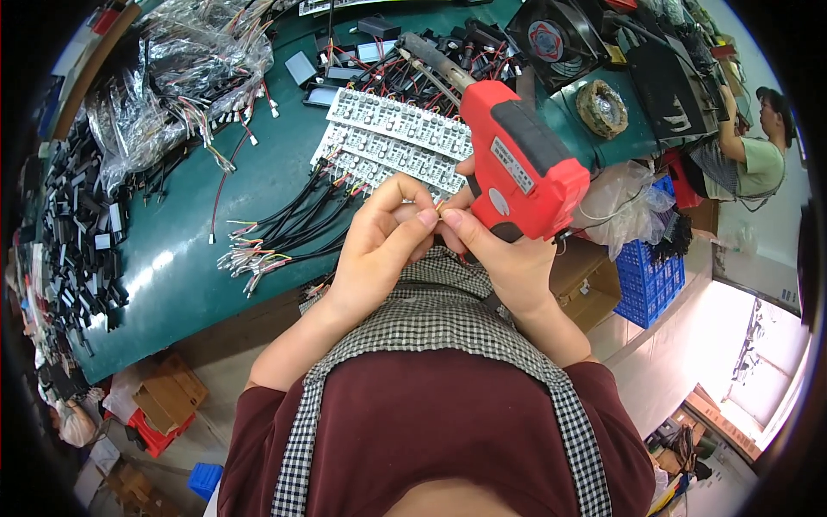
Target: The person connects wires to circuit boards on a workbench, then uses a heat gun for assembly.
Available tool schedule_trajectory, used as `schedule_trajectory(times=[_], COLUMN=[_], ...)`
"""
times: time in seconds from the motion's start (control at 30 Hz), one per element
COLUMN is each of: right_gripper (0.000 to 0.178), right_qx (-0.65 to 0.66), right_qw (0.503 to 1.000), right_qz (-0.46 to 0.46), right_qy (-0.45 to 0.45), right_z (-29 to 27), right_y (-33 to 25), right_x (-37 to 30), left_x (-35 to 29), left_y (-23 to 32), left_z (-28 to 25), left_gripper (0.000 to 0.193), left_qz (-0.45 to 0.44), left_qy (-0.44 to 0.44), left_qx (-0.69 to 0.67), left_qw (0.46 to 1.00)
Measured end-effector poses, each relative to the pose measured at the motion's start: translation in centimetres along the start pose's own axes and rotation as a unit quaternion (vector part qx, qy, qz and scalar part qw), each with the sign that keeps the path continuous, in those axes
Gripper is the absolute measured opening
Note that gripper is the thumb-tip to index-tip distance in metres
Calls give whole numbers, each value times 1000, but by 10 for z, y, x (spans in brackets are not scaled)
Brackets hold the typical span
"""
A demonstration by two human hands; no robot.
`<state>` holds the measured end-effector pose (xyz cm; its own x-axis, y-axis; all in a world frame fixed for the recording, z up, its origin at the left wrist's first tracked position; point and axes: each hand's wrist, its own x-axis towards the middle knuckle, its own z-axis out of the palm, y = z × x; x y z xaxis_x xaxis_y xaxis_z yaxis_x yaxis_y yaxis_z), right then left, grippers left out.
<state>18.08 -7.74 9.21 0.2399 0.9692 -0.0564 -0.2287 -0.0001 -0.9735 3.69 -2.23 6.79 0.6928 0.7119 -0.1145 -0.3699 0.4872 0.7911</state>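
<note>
My left hand (383, 246) is closed in a pinch, thumb against forefinger, on the end of a thin yellowish wire (440, 208). Tip to tip with it, my right hand (502, 258) pinches at the same spot while its other fingers hold a red and black soldering gun (521, 159). The gun's metal nose points away, up and left over the table. Just beyond my fingers lie several white circuit board strips (396, 123), overlapping, with small parts on them. Black cables (289, 215) with bare coloured ends fan out left from the boards. My fingers partly hide the wire.
Plastic-wrapped wire bundles (142, 112) and a heap of small black housings (82, 224) cover the green table's left side. Farther back are more black cases (377, 28), a fan (556, 39) and a tape roll (601, 109). A blue crate (648, 280) stands right; another person (758, 155) sits beyond.
</note>
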Motion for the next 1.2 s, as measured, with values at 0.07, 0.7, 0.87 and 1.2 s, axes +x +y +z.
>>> schedule_trajectory(times=[0.07, 0.7, 0.87, 1.2], right_gripper=[40, 42, 45, 67], right_qx=[-9, -104, -97, -51], right_qw=[1000, 993, 994, 998], right_qz=[16, -59, -31, 20], right_qy=[6, -19, -28, -25], right_z=[1, 8, 0, -41], right_y=[1, -3, -5, 23], right_x=[-1, -4, -6, -7], left_x=[-1, -19, -46, 15], left_y=[1, 17, 65, 10], left_z=[1, 4, 7, -86], left_gripper=[4, 7, 18, 26], left_qz=[-4, -39, 286, 329], left_qy=[9, 101, 198, 116], left_qx=[2, 138, 578, 772], left_qw=[1000, 985, 738, 532])
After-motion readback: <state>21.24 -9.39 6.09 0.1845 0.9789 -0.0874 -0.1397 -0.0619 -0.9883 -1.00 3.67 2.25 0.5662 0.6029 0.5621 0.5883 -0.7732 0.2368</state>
